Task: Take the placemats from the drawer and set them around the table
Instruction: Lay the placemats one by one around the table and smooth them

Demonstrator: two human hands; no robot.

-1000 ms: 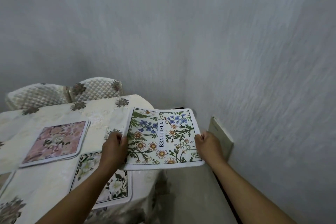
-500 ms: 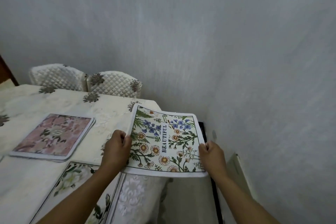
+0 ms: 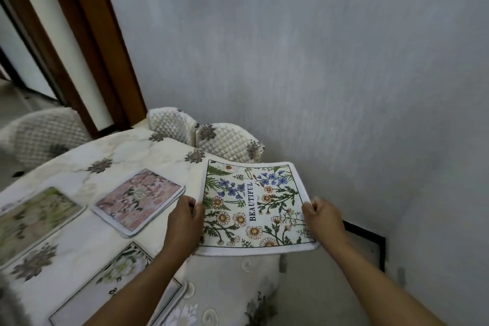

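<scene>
A white placemat printed with daisies, blue flowers and the word BEAUTIFUL (image 3: 254, 206) hangs level over the table's right corner. My left hand (image 3: 185, 222) grips its left edge and my right hand (image 3: 324, 217) grips its right edge. On the table (image 3: 127, 151), covered by a cream flowered cloth, lie three other placemats: a pink floral one (image 3: 140, 201), a green-and-white one (image 3: 31, 219) at the far left, and a white-flower one (image 3: 116, 280) near me, partly under my left forearm.
Quilted white chair backs stand behind the table (image 3: 225, 140) and at its left (image 3: 39, 135). A grey wall rises close behind and to the right. A brown door frame (image 3: 87, 42) stands at the upper left. A dark-framed panel (image 3: 370, 243) sits low on the wall.
My view has swung left, bringing the door frame and the far-left placemat into sight. Both hands still hold the BEAUTIFUL placemat, which has moved slightly further over the table corner.
</scene>
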